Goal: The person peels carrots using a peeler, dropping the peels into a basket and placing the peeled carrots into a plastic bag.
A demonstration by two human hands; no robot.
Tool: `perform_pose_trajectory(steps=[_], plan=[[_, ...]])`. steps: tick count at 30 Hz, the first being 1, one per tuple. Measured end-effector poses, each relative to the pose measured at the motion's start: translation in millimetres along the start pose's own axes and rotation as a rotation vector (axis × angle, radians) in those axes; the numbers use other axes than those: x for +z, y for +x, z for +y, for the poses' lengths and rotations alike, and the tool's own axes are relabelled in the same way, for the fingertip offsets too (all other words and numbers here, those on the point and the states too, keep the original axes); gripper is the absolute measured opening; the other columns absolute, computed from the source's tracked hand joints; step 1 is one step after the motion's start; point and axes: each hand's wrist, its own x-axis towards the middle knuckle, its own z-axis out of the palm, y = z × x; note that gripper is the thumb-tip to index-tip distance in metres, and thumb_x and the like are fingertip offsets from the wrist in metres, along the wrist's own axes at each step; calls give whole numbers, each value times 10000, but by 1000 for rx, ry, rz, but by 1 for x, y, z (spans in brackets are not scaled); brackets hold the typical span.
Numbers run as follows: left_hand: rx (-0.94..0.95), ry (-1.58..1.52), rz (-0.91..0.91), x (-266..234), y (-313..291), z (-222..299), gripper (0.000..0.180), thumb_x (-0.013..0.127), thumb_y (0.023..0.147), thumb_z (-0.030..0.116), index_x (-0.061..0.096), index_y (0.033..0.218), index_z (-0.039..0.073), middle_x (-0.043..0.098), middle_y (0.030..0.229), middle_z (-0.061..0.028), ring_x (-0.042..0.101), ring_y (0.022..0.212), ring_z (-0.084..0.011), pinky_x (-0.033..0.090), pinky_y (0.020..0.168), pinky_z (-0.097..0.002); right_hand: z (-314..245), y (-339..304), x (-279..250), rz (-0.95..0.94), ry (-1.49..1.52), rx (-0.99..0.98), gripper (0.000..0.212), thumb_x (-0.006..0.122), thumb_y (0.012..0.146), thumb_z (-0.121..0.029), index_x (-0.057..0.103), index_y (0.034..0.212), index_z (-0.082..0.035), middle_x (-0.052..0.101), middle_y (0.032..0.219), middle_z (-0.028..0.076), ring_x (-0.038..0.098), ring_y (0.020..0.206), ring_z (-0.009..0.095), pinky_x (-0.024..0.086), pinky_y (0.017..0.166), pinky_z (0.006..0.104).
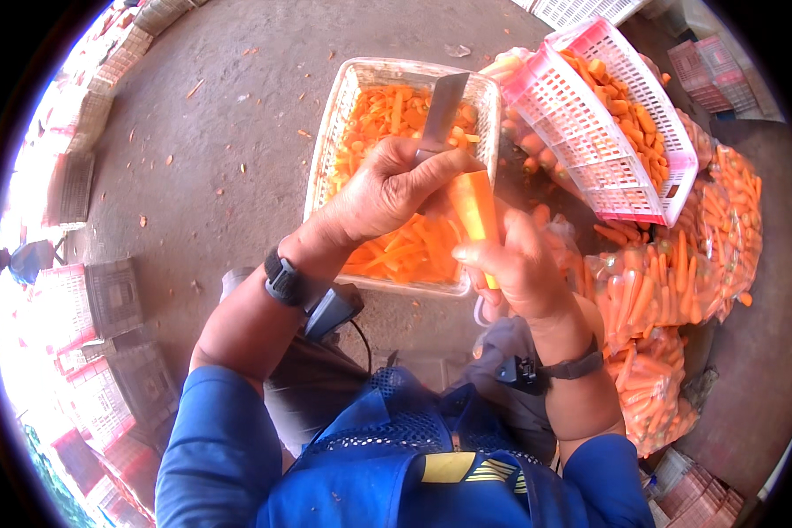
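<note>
Both hands work over the white basket (pixel 343 114) of cut carrot sticks: the left hand (pixel 387 189) grips a knife (pixel 440 110), the right hand (pixel 515 264) pinches a carrot piece (pixel 475 207) upright, seemingly mid-slice, so the next cut needs fingertips kept off the blade.

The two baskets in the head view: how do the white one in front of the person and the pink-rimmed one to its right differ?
The white basket sits level on the ground; the pink-rimmed basket is tipped up on bagged carrots. The white basket holds cut carrot sticks; the pink-rimmed basket holds stubbier carrot pieces gathered along its right side. Both are perforated plastic and rectangular.
</note>
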Motion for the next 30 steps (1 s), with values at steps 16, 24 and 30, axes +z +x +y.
perform_pose_trajectory(steps=[16,24,30], plan=[[276,97,85,15,28,5,242,433,955,195,589,954,9,592,833,-42,552,764,-122,447,726,-265,39,9,-24,105,-134,-16,269,531,806,-136,589,987,55,625,830,58,564,789,122,454,719,291],[21,358,52,10,19,11,361,454,1026,358,607,945,41,583,749,-4,540,654,-77,434,568,-223,39,11,-26,78,-168,12,306,521,806,-154,596,1020,51,634,840,61,572,797,125,460,736,292],[50,407,126,-15,22,-2,302,471,1020,259,622,916,19,636,733,-30,600,637,-77,466,550,-226,39,8,-26,46,-66,133,178,509,822,-132,580,891,16,517,631,9,457,555,91,354,516,273]])
